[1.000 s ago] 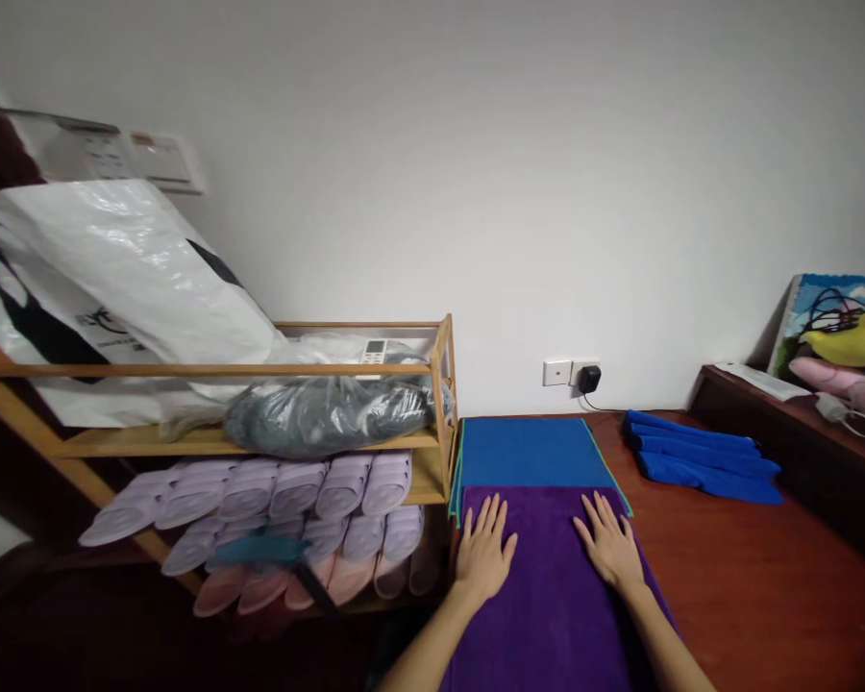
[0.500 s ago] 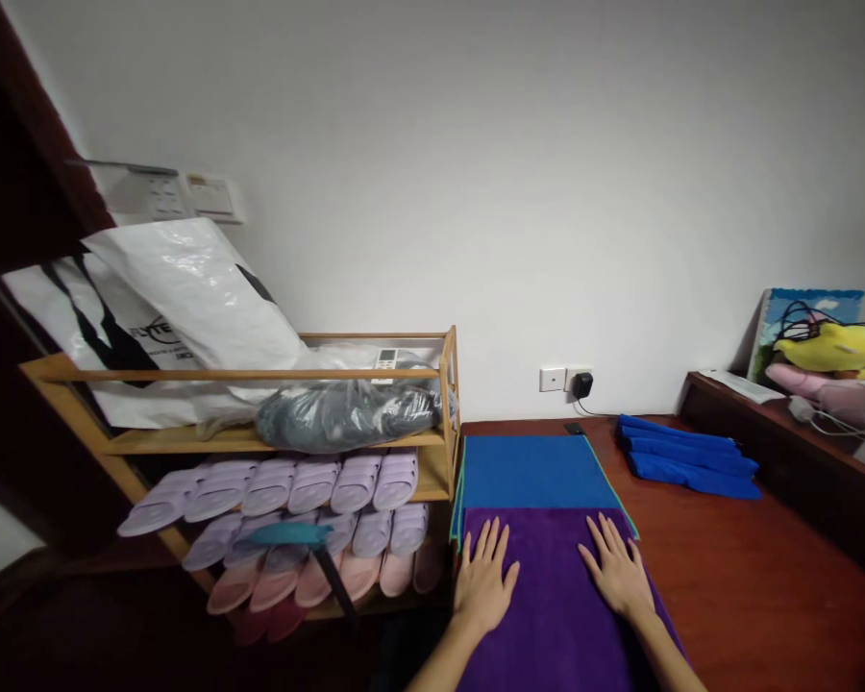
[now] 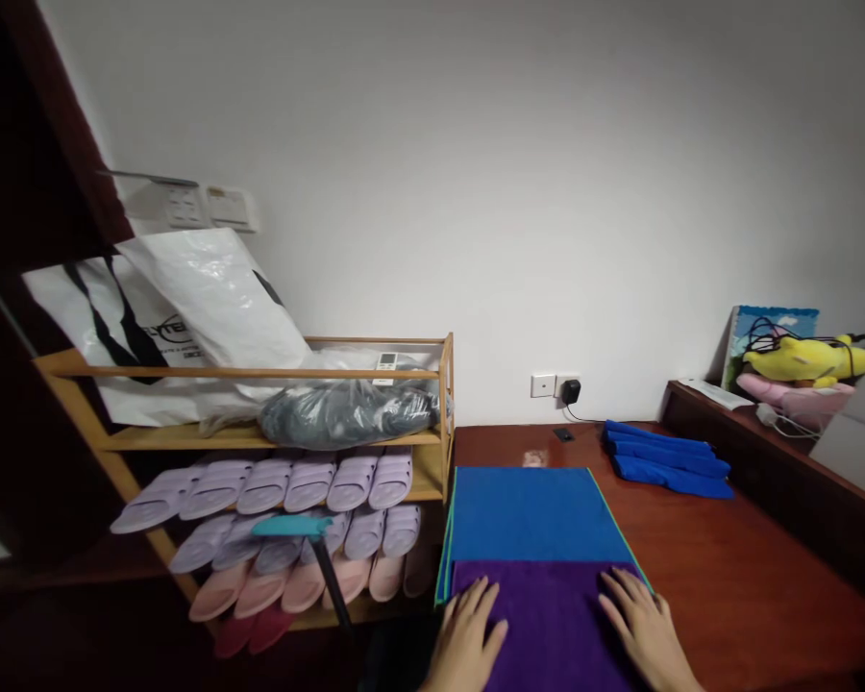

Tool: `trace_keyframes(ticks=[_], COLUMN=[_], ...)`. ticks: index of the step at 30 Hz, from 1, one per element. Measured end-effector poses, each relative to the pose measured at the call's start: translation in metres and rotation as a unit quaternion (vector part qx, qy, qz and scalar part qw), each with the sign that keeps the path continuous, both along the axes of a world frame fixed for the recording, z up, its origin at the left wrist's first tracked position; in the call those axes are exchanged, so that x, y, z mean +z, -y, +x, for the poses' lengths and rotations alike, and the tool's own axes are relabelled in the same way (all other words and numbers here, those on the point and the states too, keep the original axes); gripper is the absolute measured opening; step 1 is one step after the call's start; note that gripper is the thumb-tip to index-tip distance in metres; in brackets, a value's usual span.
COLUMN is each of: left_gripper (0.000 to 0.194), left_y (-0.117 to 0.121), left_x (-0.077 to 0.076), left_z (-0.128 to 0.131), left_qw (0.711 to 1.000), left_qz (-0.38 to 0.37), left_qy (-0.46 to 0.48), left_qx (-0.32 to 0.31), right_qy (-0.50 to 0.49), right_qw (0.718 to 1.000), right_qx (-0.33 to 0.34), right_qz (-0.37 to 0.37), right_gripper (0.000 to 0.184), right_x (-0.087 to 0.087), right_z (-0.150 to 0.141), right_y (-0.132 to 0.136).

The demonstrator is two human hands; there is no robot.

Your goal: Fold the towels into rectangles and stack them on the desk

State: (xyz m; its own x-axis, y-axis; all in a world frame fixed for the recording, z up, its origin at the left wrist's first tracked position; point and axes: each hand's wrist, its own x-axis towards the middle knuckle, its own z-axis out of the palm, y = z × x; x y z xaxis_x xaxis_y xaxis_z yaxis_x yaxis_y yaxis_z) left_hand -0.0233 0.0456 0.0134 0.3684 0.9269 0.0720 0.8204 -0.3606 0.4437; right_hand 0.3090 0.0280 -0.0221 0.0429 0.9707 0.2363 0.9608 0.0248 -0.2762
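Both hands lie palm down on a purple towel (image 3: 548, 615), one near each side edge. My left hand (image 3: 468, 634) has its fingers stretched over the towel's left part. On the right part, the fingers of my right hand (image 3: 638, 615) are also extended and slightly apart. Beneath the purple towel, blue cloths with green edging (image 3: 530, 514) reach out beyond it toward the wall. They rest on a reddish-brown wooden tabletop (image 3: 706, 567). The towel's near end is cut off by the bottom of the view.
A wooden shoe rack (image 3: 134, 437) with purple and pink slippers stands at left, a white bag (image 3: 209, 298) on top. Folded blue fabric (image 3: 667, 461) lies right of the cloths. A plugged black adapter (image 3: 570, 391) is on the wall. A yellow plush toy (image 3: 807, 360) sits on a raised ledge.
Both hands have moved back toward me with the purple towel and the blue cloths under it. A strip of tabletop now shows between the blue cloths and the wall.
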Motion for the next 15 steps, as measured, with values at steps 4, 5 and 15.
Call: trace_keyframes(ticks=[4,5,15], left_gripper=[0.04,0.035,0.019], left_y=[-0.034,-0.042,-0.083], left_x=[0.025,0.028,0.017], left_z=[-0.016,-0.02,-0.039], left_qw=[0.997,0.997,0.998], left_qz=[0.055,0.055,-0.064], left_qy=[0.042,0.038,0.01], left_qx=[0.034,0.031,0.02], right_qy=[-0.001,-0.019,-0.139], right_qw=[0.998,0.998,0.984], right_qx=[0.052,0.057,-0.041], right_qz=[0.025,0.01,-0.099], right_gripper=[0.042,0.041,0.027], right_x=[0.022,0.023,0.019], right_z=[0.021,0.024,0.044], right_y=[-0.026,-0.032,-0.064])
